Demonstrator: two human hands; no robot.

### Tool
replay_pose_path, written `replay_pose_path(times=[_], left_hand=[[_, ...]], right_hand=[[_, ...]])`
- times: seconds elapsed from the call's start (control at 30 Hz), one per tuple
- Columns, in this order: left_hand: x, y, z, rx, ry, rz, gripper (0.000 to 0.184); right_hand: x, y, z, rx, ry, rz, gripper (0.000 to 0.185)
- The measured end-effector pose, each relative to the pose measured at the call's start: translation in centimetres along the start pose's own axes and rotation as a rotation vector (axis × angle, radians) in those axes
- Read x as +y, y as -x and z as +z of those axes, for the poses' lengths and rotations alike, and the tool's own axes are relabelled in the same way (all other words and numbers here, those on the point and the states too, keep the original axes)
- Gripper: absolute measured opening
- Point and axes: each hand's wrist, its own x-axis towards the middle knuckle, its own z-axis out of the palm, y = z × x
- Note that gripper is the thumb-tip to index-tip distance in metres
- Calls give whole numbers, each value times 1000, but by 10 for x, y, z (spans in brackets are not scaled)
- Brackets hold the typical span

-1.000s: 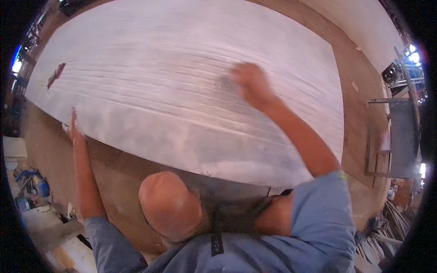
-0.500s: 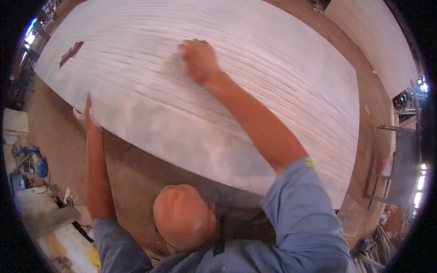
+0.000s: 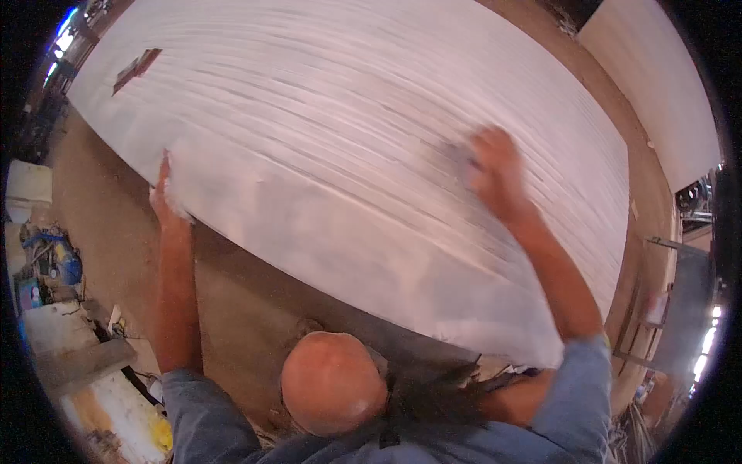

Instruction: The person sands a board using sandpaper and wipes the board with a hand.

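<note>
A large white panel [image 3: 325,224], streaked with long pale ridges and grey smears, fills most of the view. My left hand [image 3: 168,195] grips its near left edge, with a finger stretched over the top surface and whitish residue on the skin. Over the right half of the panel, my right hand [image 3: 497,174] is closed and blurred by motion. A grey blur shows beside its fingers, but whatever it holds is not clear. A reddish-brown block [image 3: 136,71] lies on the panel's far left part.
Another pale sheet [image 3: 649,85] stands at the upper right. Blue tool-like equipment [image 3: 66,263] and white boards [image 3: 58,329] sit at the left. A dark metal frame [image 3: 672,301] is at the right. The top of a head [image 3: 332,383] appears at the bottom.
My right hand has swept right and toward the near side across the panel. My left hand keeps hold of the edge. The whole view has shifted slightly.
</note>
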Motion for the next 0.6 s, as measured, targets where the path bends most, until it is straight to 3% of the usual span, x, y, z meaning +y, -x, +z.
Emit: replay_pose_path(times=[0.03, 0.07, 0.1, 0.13, 0.17, 0.27, 0.33, 0.37, 0.4, 0.43, 0.5, 0.53, 0.6], left_hand=[[0, 1, 1, 8, -7, 9, 67], [1, 1, 2, 15, -17, 18, 66], [1, 2, 1, 21, -19, 24, 65], [0, 2, -1, 30, -24, 30, 65], [0, 3, 0, 27, -23, 35, 64], [-4, -7, -4, 6, -24, 33, 62], [-7, -7, -9, -12, -24, 21, 61], [-8, -6, -11, -23, -21, 15, 60], [-8, -8, -13, -42, -13, 8, 60], [-9, -8, -15, -58, -2, 1, 59], [-14, -14, -21, -103, 16, -8, 58], [-16, -17, -24, -117, 23, -8, 58], [-19, -20, -26, -133, 26, -6, 57]], right_hand=[[-24, -49, 28, 10, -10, -101, 42], [-58, -101, 51, -80, -49, -28, 39], [-80, -139, 89, 177, -104, -85, 31], [-108, -180, 91, -7, -11, -52, 24], [-128, -206, 97, -50, 33, -33, 20], [-132, -202, 89, -22, 22, -21, 18], [-81, -135, 73, 23, 136, -60, 17], [-51, -88, 37, -77, 3, -28, 17], [-11, -29, 14, 36, -67, -106, 22], [9, 22, -28, -91, 42, 21, 33], [70, 134, -81, -92, 228, 108, 37], [87, 169, -115, -218, 191, 264, 33], [83, 179, -126, -192, 174, 271, 33]])
